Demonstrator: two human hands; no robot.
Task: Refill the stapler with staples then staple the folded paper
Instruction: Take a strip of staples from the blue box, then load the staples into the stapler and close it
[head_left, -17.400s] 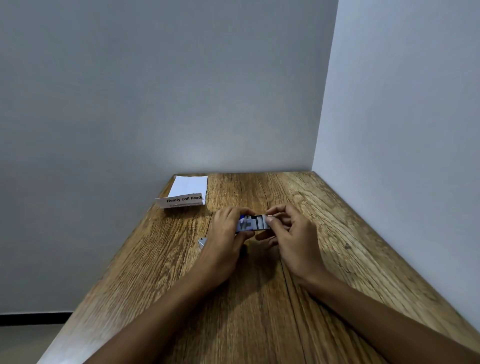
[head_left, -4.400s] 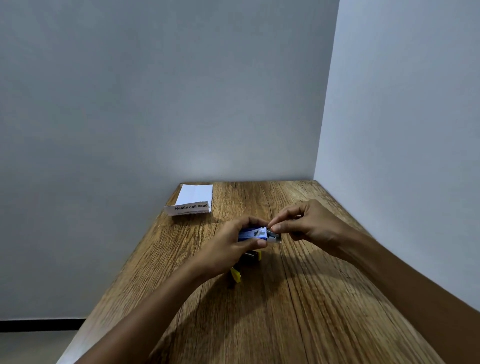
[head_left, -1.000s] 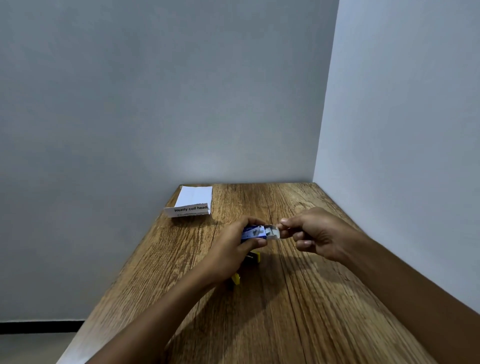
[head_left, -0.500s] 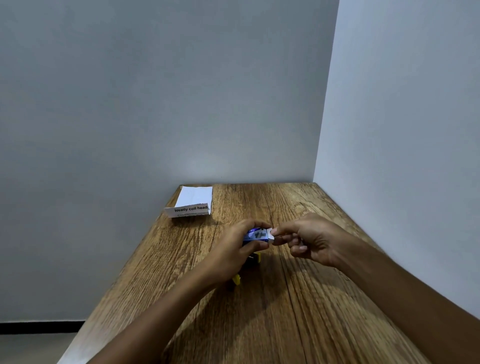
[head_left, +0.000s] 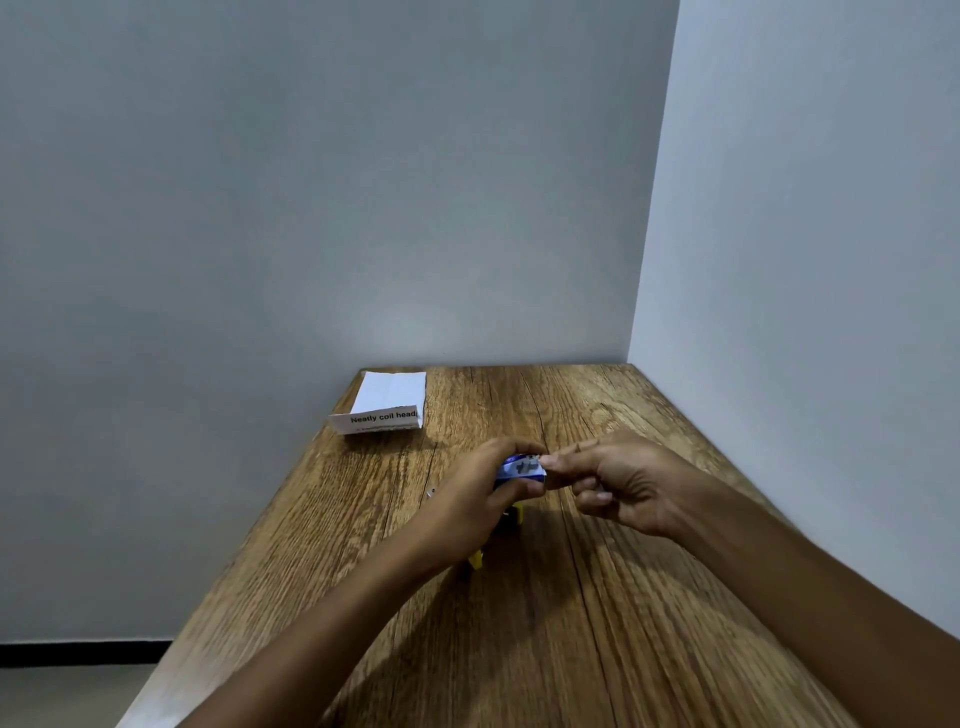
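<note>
The left hand (head_left: 470, 493) grips a small blue staple box (head_left: 521, 468) above the wooden table (head_left: 597, 623). The right hand (head_left: 618, 483) pinches its end. A yellow stapler (head_left: 485, 551) lies beneath the left hand; the folded paper (head_left: 387, 402) sits far-left.

The scene is softly and evenly lit, with a faint bright patch seen on the wall (head_left: 415, 322) at twelve o'clock. Soft shadows are cast on the table (head_left: 571, 623) beneath the arms. Wide-angle bending is seen at the edges; slight blur is noted at six o'clock.
</note>
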